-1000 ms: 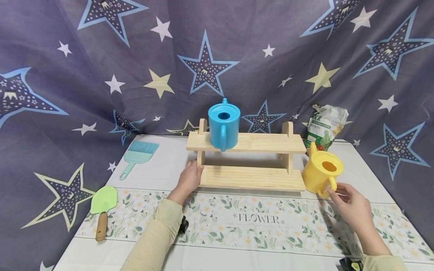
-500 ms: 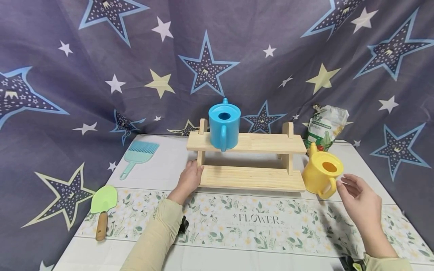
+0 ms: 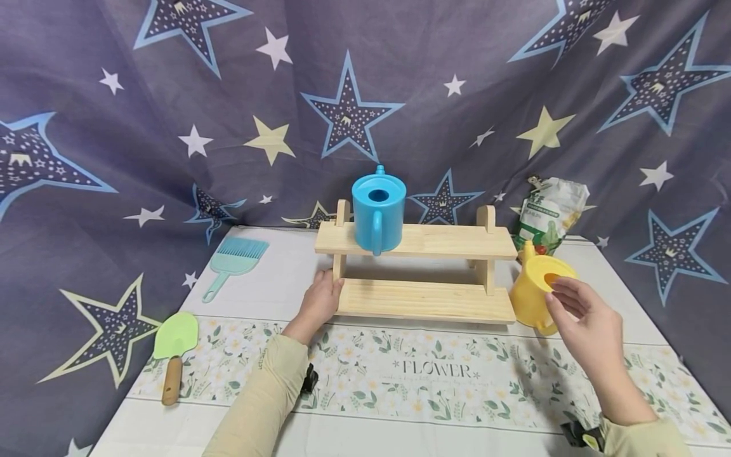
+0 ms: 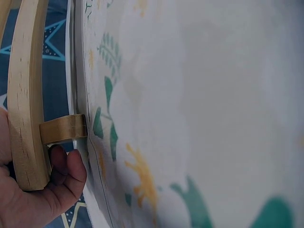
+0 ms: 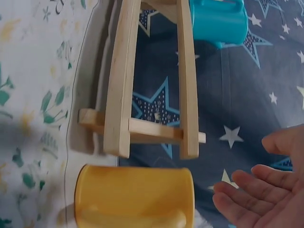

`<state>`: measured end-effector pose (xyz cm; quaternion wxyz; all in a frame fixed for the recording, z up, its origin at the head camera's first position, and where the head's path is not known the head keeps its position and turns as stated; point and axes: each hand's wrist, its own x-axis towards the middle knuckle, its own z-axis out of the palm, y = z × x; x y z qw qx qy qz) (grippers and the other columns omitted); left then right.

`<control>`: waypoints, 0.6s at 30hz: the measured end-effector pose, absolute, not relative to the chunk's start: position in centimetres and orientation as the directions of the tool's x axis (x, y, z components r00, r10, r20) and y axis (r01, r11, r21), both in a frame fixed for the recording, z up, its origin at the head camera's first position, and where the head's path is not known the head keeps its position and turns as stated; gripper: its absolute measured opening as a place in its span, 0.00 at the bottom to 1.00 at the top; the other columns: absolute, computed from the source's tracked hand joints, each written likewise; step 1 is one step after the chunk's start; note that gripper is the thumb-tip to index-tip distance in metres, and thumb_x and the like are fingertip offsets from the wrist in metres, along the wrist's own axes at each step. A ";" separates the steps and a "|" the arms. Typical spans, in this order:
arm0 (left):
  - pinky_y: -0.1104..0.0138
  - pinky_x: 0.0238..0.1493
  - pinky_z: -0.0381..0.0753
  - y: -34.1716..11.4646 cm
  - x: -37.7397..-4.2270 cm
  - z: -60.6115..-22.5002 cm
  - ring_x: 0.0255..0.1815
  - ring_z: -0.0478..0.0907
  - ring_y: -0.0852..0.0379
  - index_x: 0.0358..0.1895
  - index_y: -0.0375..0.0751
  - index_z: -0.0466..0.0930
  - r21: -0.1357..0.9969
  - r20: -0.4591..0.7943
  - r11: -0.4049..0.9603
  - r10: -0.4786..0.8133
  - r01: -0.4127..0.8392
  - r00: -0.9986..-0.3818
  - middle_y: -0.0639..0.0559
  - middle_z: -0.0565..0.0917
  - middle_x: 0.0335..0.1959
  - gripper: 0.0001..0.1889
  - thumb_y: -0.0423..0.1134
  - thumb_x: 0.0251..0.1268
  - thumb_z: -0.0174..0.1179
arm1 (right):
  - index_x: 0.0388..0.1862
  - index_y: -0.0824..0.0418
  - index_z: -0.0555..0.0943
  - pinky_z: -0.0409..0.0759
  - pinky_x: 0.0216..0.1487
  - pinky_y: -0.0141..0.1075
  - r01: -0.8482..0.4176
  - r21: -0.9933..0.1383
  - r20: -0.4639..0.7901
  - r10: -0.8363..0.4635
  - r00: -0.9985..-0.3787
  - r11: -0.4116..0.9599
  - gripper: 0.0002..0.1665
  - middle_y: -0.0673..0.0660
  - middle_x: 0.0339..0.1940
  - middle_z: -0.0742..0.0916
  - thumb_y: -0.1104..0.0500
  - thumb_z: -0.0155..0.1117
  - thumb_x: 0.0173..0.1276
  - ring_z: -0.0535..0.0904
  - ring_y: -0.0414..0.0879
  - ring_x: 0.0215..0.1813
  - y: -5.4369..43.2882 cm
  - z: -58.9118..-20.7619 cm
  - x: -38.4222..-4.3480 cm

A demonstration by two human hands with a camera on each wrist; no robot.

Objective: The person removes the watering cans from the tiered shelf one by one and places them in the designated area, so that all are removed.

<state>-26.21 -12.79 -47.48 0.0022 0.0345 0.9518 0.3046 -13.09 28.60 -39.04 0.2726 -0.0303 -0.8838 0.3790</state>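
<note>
A two-tier wooden shelf [image 3: 428, 298] stands on the table. My left hand [image 3: 322, 299] grips the left end of its lower board, and the left wrist view shows the fingers [image 4: 75, 173] curled beneath the board [image 4: 26, 104]. On the upper board sits a blue watering can [image 3: 379, 219], handle toward me. A yellow watering can [image 3: 528, 298] stands on the table at the shelf's right end. My right hand [image 3: 591, 330] is beside its top, partly covering its opening and handle in the head view. In the right wrist view the fingers [image 5: 251, 192] are extended, apart from the can [image 5: 135, 194].
Behind the yellow can leans a printed bag [image 3: 548, 212] of white and green. At left lie a teal brush [image 3: 234, 260] and a green trowel [image 3: 174, 336] with a wooden handle. A floral strip [image 3: 434, 381] crosses the tabletop; a starry cloth [image 3: 228, 95] hangs behind.
My right hand left the yellow can's handle, moved right, then came back left and higher, beside the can's top. My left hand stays on the shelf.
</note>
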 end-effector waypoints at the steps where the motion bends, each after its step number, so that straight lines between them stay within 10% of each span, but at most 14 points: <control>1: 0.54 0.50 0.80 -12.8 -26.2 -47.5 0.47 0.76 0.46 0.68 0.31 0.63 0.581 0.016 0.812 0.067 0.064 -0.998 0.42 0.70 0.49 0.25 0.46 0.80 0.40 | 0.57 0.68 0.77 0.71 0.46 0.12 -0.173 -0.681 0.468 0.242 -0.850 0.712 0.20 0.64 0.51 0.85 0.61 0.65 0.69 0.71 0.16 0.44 28.4 -39.0 -13.2; 18: 0.54 0.51 0.80 -12.9 -26.3 -47.7 0.46 0.76 0.47 0.69 0.30 0.62 0.590 0.017 0.804 0.073 0.069 -0.997 0.41 0.70 0.49 0.26 0.46 0.80 0.40 | 0.59 0.67 0.77 0.72 0.46 0.14 -0.247 -0.715 0.428 0.130 -0.894 0.654 0.21 0.64 0.51 0.85 0.58 0.63 0.71 0.74 0.23 0.46 25.5 -37.9 -14.8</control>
